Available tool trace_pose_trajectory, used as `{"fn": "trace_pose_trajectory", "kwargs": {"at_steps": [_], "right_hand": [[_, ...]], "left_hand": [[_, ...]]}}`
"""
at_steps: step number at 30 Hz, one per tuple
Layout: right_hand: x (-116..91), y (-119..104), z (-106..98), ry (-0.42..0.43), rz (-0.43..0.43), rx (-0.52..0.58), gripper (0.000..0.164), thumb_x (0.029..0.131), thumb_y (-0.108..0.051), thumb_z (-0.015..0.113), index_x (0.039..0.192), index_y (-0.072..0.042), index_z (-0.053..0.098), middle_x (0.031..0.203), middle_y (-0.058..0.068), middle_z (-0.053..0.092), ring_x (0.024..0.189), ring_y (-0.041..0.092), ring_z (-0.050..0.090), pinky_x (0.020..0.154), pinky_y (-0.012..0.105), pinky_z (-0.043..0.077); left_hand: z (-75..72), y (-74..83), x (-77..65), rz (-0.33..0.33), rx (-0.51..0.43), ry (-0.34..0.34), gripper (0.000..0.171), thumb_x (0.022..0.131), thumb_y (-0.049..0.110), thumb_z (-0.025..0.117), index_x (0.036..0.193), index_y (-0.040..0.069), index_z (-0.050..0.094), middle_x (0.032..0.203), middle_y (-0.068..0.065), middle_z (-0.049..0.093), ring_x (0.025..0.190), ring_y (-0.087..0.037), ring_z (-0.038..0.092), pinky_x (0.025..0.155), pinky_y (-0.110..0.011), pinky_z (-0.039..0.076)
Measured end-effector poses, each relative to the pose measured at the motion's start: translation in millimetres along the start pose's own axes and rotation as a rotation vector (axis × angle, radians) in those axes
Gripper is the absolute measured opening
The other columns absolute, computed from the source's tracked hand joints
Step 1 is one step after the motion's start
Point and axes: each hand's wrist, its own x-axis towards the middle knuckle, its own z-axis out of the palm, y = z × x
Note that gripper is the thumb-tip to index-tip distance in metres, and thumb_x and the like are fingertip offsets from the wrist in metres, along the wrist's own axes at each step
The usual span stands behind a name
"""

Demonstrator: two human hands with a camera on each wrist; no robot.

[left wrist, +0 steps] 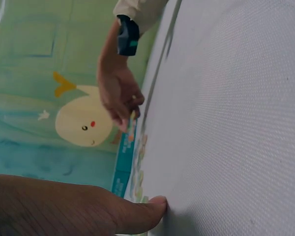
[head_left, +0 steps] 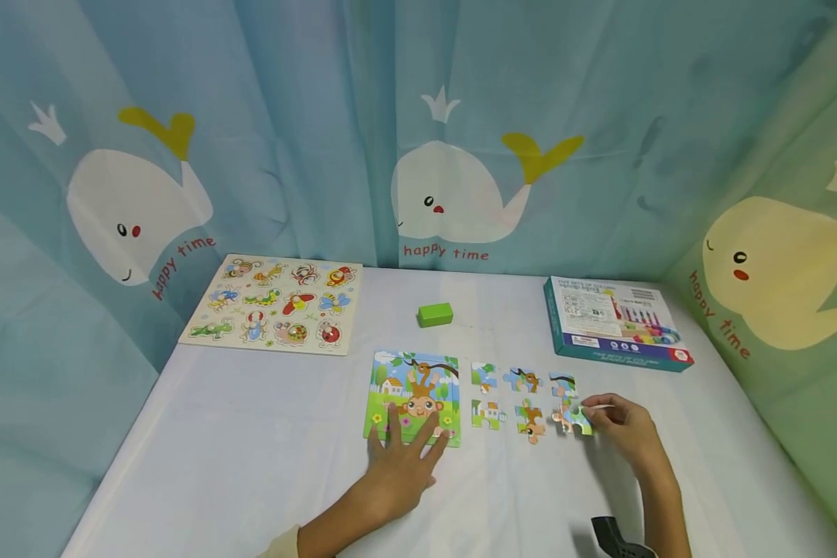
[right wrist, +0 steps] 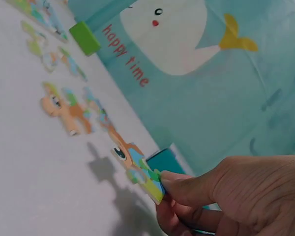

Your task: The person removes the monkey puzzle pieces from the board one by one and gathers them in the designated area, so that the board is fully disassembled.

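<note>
The right hand (head_left: pixel 624 430) pinches the puzzle piece (right wrist: pixel 141 171) by its green end, raised above the surface (head_left: pixel 265 434), beside the loose pieces (head_left: pixel 530 422). The left hand (head_left: pixel 401 469) lies spread on the monkey board (head_left: pixel 390 391). It is better to keep this light edge grip and not brush neighbours. The long axis seems to run outward from the fingers, with the painted eye pointing away.

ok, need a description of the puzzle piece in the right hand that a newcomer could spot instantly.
On the white table, find the monkey picture board under the left hand. Right of it are loose pieces, with the right hand at their far-right end. The puzzle piece shows one monkey eye and, unlike its flat-lying neighbours, is pinched and lifted off the table.
</note>
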Motion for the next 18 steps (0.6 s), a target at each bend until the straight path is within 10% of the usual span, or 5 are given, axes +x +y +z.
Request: {"fn": "trace_pose_trajectory", "kwargs": {"at_steps": [18], "right_hand": [[1.7, 1.8, 7.4, 0.03, 0.056, -0.083, 0.024, 0.096, -0.016, 0.061, 0.11, 0.003, 0.065, 0.099, 0.023, 0.068, 0.086, 0.026, 0.053, 0.066, 0.03, 0.039]], "left_hand": [[-0.3, 0.2, -0.4, -0.012, -0.003, -0.006, 0.061, 0.093, 0.047, 0.059, 0.149, 0.03, 0.041, 0.161, -0.001, 0.025, 0.134, -0.059, 0.033, 0.085, -0.064, 0.05]]}}
